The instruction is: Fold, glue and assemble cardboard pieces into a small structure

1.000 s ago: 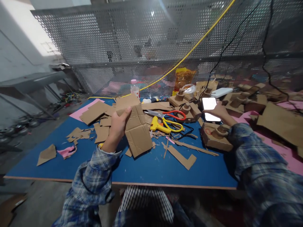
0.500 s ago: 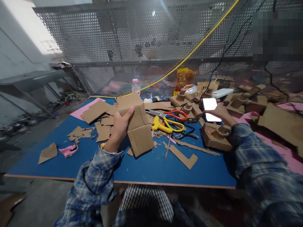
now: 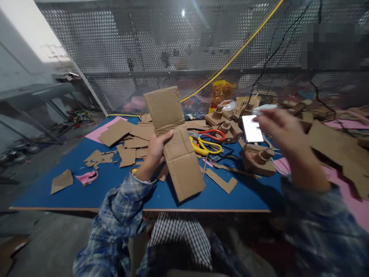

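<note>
My left hand (image 3: 158,148) is closed on the edge of a creased piece of cardboard (image 3: 186,159), thumb on its front face. The piece is folded across the middle, its upper flap standing up and its lower part slanting down to the right. My right hand (image 3: 285,132) is raised at the right, its fingers near a phone (image 3: 253,129) with a bright white screen. Motion smears these fingers, and whether they pinch anything is unclear. Scissors (image 3: 206,142) with red and yellow handles lie just right of the cardboard, partly covered by it.
Cardboard scraps (image 3: 115,130) and pink sheets (image 3: 95,132) lie on the blue table (image 3: 112,196). Built cardboard blocks with round stubs (image 3: 258,161) stand around the phone. Behind are a yellow snack bag (image 3: 221,92), a perforated metal screen (image 3: 121,50) and a yellow cable (image 3: 236,61).
The cardboard in my left hand has opened out, its upper flap now standing taller, and its lower end has shifted right. My right hand has lifted off the phone toward me.
</note>
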Action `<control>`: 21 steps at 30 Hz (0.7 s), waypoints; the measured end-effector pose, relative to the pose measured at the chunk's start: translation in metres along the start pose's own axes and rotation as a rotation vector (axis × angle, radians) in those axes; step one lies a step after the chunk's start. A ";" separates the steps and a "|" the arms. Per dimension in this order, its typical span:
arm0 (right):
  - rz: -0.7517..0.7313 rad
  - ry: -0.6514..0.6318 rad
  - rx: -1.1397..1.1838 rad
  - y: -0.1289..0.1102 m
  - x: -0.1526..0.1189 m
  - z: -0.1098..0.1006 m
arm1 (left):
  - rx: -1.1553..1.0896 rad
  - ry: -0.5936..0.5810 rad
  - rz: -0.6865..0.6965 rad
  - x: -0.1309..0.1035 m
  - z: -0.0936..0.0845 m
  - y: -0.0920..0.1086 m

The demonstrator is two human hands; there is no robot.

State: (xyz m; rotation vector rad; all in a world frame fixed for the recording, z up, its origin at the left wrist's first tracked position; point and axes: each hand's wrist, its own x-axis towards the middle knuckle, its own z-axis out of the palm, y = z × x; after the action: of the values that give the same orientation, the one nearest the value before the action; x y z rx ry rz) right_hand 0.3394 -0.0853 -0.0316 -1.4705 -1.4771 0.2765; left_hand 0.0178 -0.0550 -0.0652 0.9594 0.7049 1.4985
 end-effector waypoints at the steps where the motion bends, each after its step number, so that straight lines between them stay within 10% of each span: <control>1: 0.014 -0.215 0.095 -0.014 -0.025 0.017 | -0.026 -0.005 -0.016 -0.004 0.005 -0.004; 4: 0.163 -0.760 0.414 -0.036 -0.085 0.059 | -0.094 -0.012 -0.039 -0.019 0.016 -0.016; 6: 0.229 -0.884 0.531 -0.039 -0.101 0.068 | -0.062 -0.037 -0.088 -0.028 0.015 -0.018; 14: 0.453 -1.108 0.341 -0.023 -0.055 0.012 | 0.402 -0.077 -0.013 -0.050 -0.033 0.015; 21: 0.421 -1.038 0.357 -0.027 -0.062 0.035 | 1.119 -0.344 0.706 -0.102 -0.032 -0.004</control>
State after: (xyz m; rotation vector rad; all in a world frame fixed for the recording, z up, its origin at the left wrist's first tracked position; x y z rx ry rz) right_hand 0.2819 -0.1285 -0.0580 -1.3657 -1.7128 1.6642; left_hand -0.0082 -0.1516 -0.1024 2.4475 1.0173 1.3907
